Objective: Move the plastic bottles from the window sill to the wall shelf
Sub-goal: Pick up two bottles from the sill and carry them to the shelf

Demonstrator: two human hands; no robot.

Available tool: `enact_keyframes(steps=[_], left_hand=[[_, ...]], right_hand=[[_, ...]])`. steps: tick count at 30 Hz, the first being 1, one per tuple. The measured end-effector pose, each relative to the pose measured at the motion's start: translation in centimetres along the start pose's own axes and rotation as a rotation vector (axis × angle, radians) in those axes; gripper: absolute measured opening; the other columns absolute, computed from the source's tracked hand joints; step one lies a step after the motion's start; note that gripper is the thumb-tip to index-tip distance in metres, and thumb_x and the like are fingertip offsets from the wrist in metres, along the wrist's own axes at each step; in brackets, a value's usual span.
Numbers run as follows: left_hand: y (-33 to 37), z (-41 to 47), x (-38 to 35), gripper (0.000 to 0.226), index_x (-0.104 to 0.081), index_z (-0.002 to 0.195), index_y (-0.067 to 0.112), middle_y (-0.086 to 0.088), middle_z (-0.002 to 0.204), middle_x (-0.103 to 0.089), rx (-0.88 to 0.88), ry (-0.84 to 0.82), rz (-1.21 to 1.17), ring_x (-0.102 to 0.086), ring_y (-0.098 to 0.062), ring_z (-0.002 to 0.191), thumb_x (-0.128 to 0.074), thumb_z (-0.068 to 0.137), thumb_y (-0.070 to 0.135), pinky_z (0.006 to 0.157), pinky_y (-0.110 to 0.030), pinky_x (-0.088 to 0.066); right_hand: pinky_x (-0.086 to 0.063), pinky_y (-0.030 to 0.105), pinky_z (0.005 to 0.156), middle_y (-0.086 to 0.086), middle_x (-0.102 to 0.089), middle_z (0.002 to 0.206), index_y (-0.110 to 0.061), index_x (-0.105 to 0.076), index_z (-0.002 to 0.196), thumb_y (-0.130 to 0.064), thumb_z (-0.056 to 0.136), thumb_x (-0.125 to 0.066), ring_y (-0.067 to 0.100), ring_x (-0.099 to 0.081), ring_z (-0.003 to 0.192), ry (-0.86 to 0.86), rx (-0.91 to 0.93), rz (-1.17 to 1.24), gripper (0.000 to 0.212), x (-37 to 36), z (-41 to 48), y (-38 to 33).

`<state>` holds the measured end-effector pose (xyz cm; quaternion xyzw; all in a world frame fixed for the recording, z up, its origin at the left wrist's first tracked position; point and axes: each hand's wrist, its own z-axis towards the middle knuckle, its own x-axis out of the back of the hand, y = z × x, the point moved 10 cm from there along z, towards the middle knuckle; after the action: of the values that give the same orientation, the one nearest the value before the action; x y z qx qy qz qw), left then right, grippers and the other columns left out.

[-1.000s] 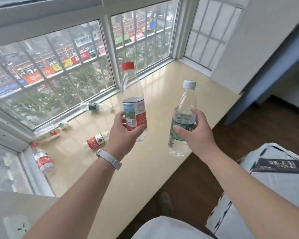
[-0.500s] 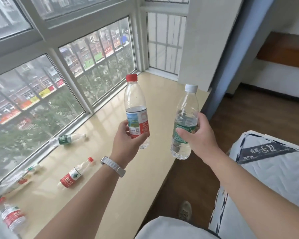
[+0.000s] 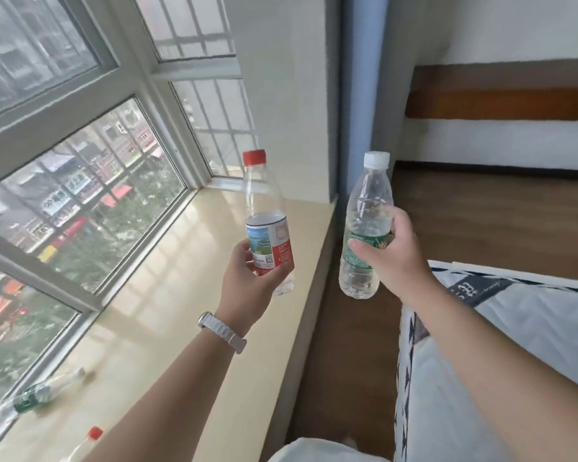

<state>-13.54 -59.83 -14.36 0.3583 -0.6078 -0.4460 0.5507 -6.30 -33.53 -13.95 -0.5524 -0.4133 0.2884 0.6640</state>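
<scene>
Two plastic bottles are held upright and side by side but apart, one to each hand, clear of the window sill (image 3: 167, 295). The red-capped bottle (image 3: 268, 225), clear, with a red, white and blue label, is gripped at the label by the left hand (image 3: 247, 281), whose fingers (image 3: 279, 271) are wrapped round its lower body; a pale watch band (image 3: 221, 331) is worn on that wrist. The white-capped bottle (image 3: 364, 235), clear, with a green label, is gripped at mid-body by the right hand (image 3: 394, 261), fingers closed round the label with the thumb (image 3: 369, 245) laid across its front. Both appear empty or nearly so, which would account for the light one-handed grip; the paired carry is judged to save a trip. Left on the sill: a green-labelled bottle (image 3: 44, 393) lying on its side near the window frame, and a second red-capped bottle (image 3: 86, 441) at the lower edge, mostly hidden by the forearm. The sill is a glossy cream slab beneath a barred window (image 3: 90, 208) that overlooks a street. Also entered: a dark wood floor (image 3: 481, 211), a quilted mattress (image 3: 514, 361) at right, a blue vertical post (image 3: 356, 95), and an orange-brown wall shelf (image 3: 498, 101) on the far white wall, judged the destination.
</scene>
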Motion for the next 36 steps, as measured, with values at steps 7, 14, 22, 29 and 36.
enact_keyframes(steps=[7, 14, 22, 29, 36], left_hand=[[4.3, 4.7, -9.7, 0.053, -0.056, 0.117, 0.024, 0.012, 0.1, -0.069, -0.111, -0.168, 0.041, -0.064, 0.002, 0.082, -0.085, 0.073, 0.023, 0.066, -0.013, -0.05], [6.6, 9.5, -17.3, 0.05, -0.057, 0.114, 0.023, 0.014, 0.098, -0.068, -0.146, -0.286, 0.017, -0.063, 0.007, 0.081, -0.085, 0.073, 0.019, 0.063, -0.007, -0.046], [6.9, 18.6, -24.9, 0.052, -0.056, 0.119, 0.019, 0.013, 0.101, -0.067, -0.177, -0.408, -0.003, -0.062, 0.009, 0.083, -0.084, 0.075, 0.018, 0.064, -0.005, -0.045], [8.3, 29.5, -30.5, 0.055, -0.054, 0.122, 0.026, 0.014, 0.107, -0.066, -0.166, -0.509, -0.01, -0.065, 0.003, 0.089, -0.083, 0.076, 0.026, 0.066, -0.008, -0.049], [12.3, 37.4, -33.8, 0.05, -0.052, 0.116, 0.034, 0.022, 0.102, -0.066, -0.261, -0.57, -0.022, -0.064, 0.007, 0.088, -0.083, 0.076, 0.03, 0.071, -0.012, -0.049]], right_hand=[[-0.046, 0.02, 0.078, -0.013, -0.061, 0.108, -0.03, -0.046, 0.121, -0.012, 0.079, -0.078, -0.007, -0.059, 0.091, 0.132, 0.001, 0.041, 0.056, 8.3, 3.2, 0.7], [-0.052, 0.037, 0.087, -0.016, -0.066, 0.103, -0.045, -0.047, 0.114, -0.025, 0.074, -0.08, 0.0, -0.063, 0.093, 0.295, -0.098, -0.041, 0.055, 14.6, 6.4, 3.7], [-0.053, 0.045, 0.089, -0.016, -0.064, 0.106, -0.041, -0.046, 0.119, -0.028, 0.073, -0.079, 0.006, -0.063, 0.096, 0.392, -0.19, -0.106, 0.058, 16.4, 14.0, 7.0], [-0.055, 0.041, 0.087, -0.017, -0.062, 0.108, -0.04, -0.046, 0.124, -0.027, 0.074, -0.08, 0.003, -0.062, 0.096, 0.469, -0.235, -0.094, 0.061, 16.7, 23.5, 6.7], [-0.055, 0.037, 0.083, -0.015, -0.062, 0.109, -0.033, -0.048, 0.126, -0.017, 0.076, -0.079, 0.005, -0.062, 0.096, 0.558, -0.191, -0.031, 0.06, 17.1, 30.4, 5.2]])
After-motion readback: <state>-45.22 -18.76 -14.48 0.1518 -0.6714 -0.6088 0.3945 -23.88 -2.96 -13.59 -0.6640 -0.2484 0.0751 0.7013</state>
